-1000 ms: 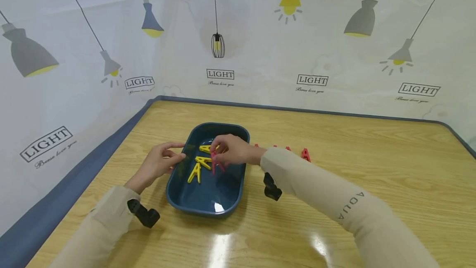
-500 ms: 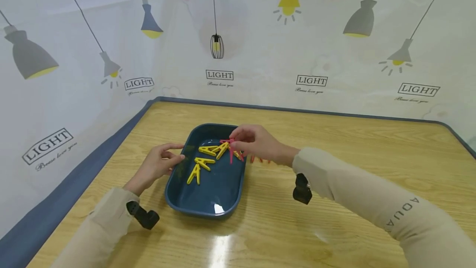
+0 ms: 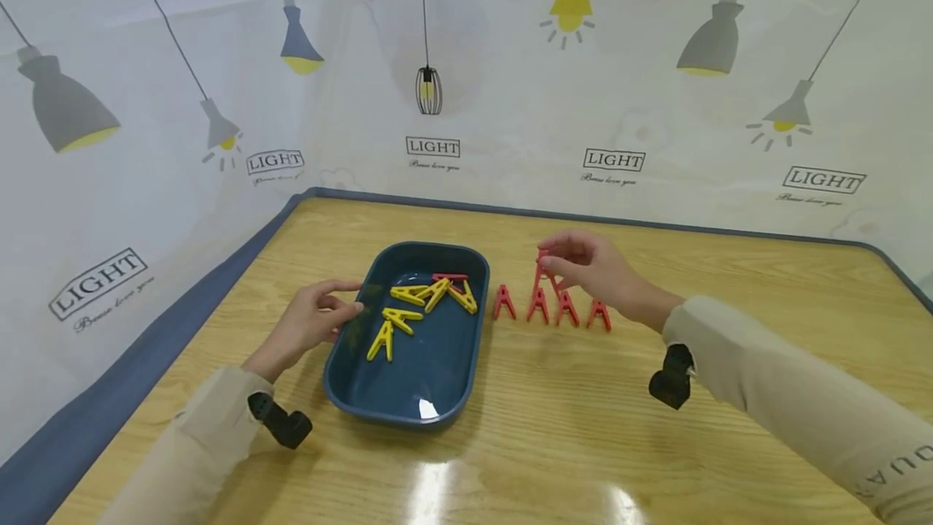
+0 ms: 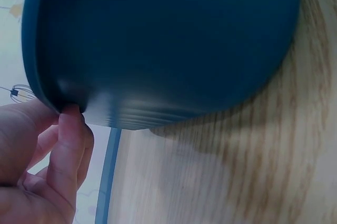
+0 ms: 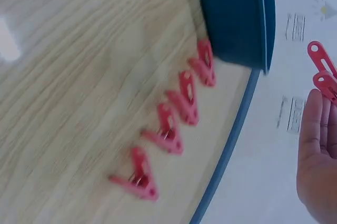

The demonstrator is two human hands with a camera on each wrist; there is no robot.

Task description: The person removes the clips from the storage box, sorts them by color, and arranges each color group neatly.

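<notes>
My right hand (image 3: 608, 278) pinches a red clothespin (image 3: 541, 268) by its top and holds it above the table, over a row of several red clothespins (image 3: 568, 310) that stand legs down. In the right wrist view the held clothespin shows at the right edge, beside the fingers. My left hand (image 3: 302, 326) pinches the left rim of a dark blue basin (image 3: 415, 367); the left wrist view shows its fingertips at the basin's edge. Inside the basin lie several yellow clothespins (image 3: 381, 341) and a red clothespin (image 3: 449, 276), partly behind the yellow ones.
The wooden table (image 3: 583, 428) has a blue edging at the back and left. A white curtain (image 3: 503, 104) printed with lamps hangs behind it. Both wrists carry black cameras. The row of red clothespins stands just right of the basin.
My right hand has moved right, out of the basin to above the row, carrying the red clothespin. The row has come fully into view. My left hand has stayed at the rim.
</notes>
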